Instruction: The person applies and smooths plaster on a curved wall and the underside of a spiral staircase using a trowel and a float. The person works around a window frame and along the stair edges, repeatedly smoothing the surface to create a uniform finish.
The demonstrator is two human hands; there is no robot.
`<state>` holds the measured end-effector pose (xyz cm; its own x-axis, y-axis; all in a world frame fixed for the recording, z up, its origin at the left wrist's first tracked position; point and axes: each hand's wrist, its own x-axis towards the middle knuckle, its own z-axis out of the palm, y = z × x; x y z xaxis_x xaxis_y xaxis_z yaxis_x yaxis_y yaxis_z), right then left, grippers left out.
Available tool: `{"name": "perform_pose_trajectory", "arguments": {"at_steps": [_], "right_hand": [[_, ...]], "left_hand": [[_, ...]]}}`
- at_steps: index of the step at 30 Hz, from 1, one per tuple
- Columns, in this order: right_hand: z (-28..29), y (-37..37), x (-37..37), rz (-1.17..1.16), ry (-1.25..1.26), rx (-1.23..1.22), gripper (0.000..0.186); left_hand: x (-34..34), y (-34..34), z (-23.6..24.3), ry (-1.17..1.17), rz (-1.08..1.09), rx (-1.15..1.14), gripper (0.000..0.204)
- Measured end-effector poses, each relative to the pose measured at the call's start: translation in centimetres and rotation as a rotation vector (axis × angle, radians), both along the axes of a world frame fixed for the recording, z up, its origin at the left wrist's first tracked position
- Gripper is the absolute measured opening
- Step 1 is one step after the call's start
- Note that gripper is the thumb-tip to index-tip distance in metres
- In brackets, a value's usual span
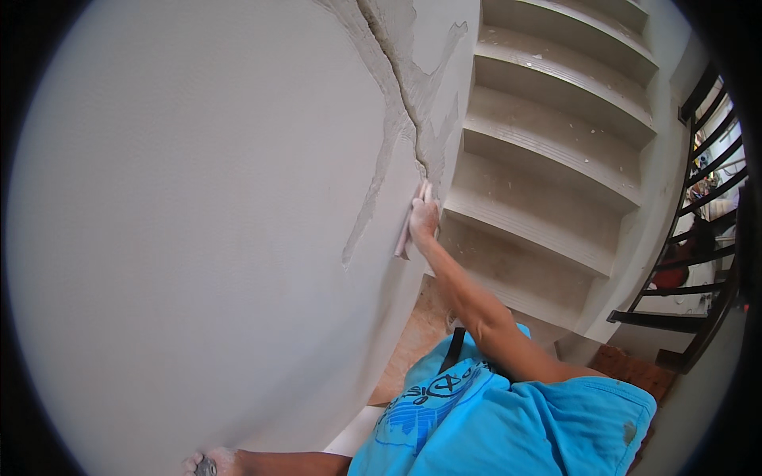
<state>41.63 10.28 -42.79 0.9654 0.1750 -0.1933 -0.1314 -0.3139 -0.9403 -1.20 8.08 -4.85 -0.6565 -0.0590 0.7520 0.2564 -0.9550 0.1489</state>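
Sandpaper (402,234) under right hand (423,218), against wall (198,222).

Looked like a house interior under renovation. Stood beside a bare concrete staircase (548,159), its steps dusty and flecked with plaster crumbs. Showed a smooth pale wall (198,222) with a rough strip of grey filler (405,103) along a crack. Had a dark metal railing (706,198) at the right.
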Motion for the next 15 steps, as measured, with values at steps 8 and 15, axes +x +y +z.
{"name": "perform_pose_trajectory", "arguments": {"at_steps": [8, 15], "right_hand": [[-14.8, -16.0, 5.2, 0.489, 0.117, -0.542, 0.046], [-22.1, -36.5, 12.4, 0.728, 0.212, -0.787, 0.044]], "left_hand": [[-1.5, -0.9, -0.6, 0.055, 0.076, -0.132, 0.050], [-3.7, -1.3, -1.1, 0.049, -0.040, -0.220, 0.051]]}}
